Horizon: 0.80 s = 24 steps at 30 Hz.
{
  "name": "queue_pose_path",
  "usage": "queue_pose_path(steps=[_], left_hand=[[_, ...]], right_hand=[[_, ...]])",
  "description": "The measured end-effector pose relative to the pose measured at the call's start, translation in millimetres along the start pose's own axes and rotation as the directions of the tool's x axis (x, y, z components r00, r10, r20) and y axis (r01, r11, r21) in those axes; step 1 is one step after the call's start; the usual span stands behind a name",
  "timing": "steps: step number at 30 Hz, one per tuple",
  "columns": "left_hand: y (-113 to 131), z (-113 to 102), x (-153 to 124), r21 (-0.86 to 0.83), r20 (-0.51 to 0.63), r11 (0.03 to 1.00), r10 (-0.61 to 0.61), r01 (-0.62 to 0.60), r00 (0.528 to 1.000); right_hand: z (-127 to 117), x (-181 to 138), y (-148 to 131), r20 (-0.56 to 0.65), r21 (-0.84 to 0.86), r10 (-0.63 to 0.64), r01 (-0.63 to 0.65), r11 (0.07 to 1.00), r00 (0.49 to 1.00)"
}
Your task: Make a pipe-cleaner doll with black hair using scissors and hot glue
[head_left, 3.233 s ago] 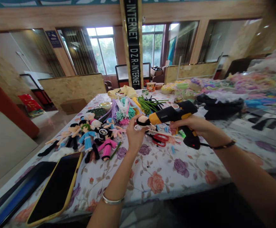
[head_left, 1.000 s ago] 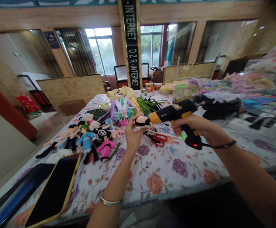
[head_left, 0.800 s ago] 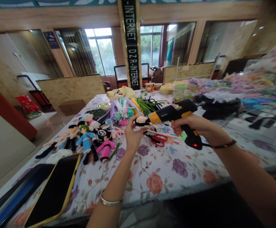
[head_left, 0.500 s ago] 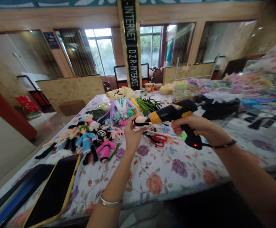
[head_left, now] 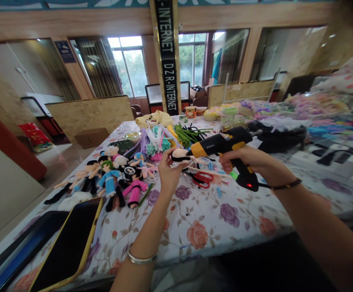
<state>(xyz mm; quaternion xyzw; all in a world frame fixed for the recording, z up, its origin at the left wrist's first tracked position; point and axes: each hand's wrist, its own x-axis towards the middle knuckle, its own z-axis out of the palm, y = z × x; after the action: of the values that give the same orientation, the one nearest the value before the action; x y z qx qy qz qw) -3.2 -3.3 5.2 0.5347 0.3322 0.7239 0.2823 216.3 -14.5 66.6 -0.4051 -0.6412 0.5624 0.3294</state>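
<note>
My left hand is closed on a small doll head, cream with a black band, held up over the table. My right hand grips a black and yellow glue gun by its handle, a red light glowing at the base. The gun's nozzle points left and touches the doll head. Red-handled scissors lie on the floral tablecloth just below both hands.
Several finished pipe-cleaner dolls lie at the left. Bundles of coloured pipe cleaners sit behind my hands. A phone in a yellow case rests at the near left corner. Black bags and pastel craft items fill the right.
Both hands and the glue gun have barely moved. The doll head has turned slightly in my left fingers while the nozzle stays against it.
</note>
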Motion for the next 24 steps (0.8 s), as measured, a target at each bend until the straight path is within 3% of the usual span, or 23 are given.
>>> queue_pose_path(steps=[24], left_hand=[[-4.8,-1.0,3.4,-0.157,0.016,0.984,-0.081,0.083,0.997]], right_hand=[[-1.1,0.0,1.0,0.009,0.082,0.019,-0.020,0.996,1.000]])
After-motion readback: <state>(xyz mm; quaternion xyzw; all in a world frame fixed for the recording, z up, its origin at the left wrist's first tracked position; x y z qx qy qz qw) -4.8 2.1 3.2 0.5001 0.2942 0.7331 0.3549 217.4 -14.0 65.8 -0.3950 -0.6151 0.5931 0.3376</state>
